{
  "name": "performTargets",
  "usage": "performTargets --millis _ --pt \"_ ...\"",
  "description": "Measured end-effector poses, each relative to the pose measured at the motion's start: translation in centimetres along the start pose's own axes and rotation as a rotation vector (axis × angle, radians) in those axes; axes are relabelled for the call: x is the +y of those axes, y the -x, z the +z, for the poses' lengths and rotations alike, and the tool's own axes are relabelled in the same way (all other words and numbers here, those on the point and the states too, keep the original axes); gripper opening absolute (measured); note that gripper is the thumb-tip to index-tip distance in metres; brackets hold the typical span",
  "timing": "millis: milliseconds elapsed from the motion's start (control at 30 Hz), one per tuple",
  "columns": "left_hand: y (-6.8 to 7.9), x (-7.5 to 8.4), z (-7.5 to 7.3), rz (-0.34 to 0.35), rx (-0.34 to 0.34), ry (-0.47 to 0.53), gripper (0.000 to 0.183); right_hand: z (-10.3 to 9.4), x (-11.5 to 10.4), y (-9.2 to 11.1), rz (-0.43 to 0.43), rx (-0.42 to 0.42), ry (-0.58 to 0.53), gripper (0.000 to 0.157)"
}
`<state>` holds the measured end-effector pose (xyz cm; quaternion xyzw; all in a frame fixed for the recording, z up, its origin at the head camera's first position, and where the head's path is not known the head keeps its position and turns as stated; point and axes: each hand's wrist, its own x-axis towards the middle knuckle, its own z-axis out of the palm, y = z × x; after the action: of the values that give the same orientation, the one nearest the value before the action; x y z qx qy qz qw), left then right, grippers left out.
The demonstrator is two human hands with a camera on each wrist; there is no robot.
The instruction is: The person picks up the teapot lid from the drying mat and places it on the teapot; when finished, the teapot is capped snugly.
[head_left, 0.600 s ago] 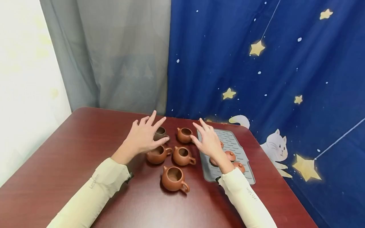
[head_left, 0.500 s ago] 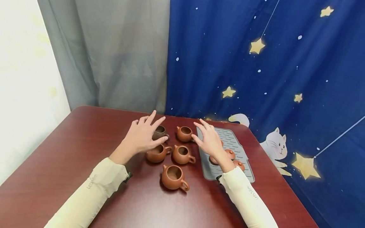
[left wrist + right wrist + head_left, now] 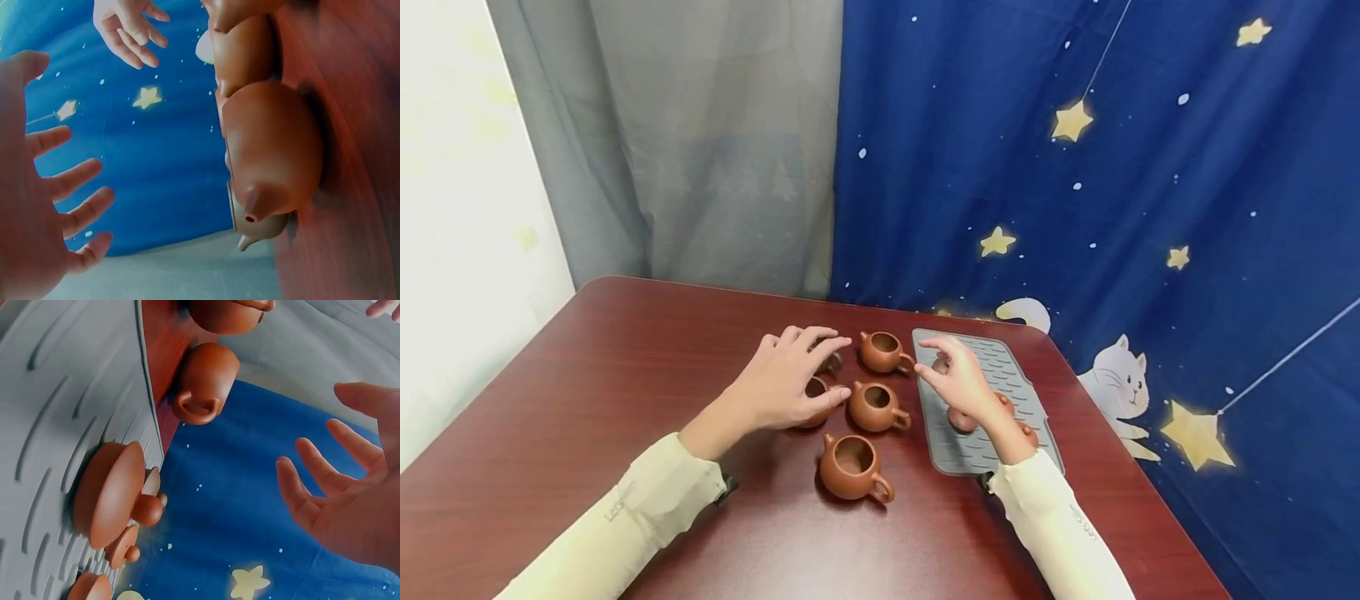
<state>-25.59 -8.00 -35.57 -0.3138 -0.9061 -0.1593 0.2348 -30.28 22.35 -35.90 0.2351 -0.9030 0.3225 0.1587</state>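
The left hand, fingers spread, hovers above brown teapots on the red counter, while the right hand, fingers also parted, hovers over lids on the gray mat.

Dark teapot, lids partly hidden behind hands (head view); sleeve lettering blurred.

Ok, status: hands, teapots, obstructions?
Left hand empty, raised near teapots. Right hand empty, above gray mat. Front teapot lidless, upright. Left hand partly hides dark teapot in head view.

Teapots, grey mat on table
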Motion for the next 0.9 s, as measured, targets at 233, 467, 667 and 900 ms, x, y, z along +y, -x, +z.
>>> performTargets --millis 233,467,667,900 --pt "1.3 0.6 0.6 0.066 -0.049 0.027 0.064 -0.8 0.3 1.0 0.032 -0.019 -0.036 0.034" --pt "2.2 1.0 1.0 0.13 -0.058 0.069 0.062 -1.6 0.8 2.0 0.078 -0.039 -0.084 0.031" --pt "2.9 1.0 1.2 0.114 -0.114 0.09 0.062 -1.9 1.4 2.7 0.064 -0.053 -0.113 0.029" --pt "3.4 1.4 1.4 0.124 -0.164 0.114 0.065 -2.3 2.3 3.5 0.125 -0.061 -0.131 0.027"
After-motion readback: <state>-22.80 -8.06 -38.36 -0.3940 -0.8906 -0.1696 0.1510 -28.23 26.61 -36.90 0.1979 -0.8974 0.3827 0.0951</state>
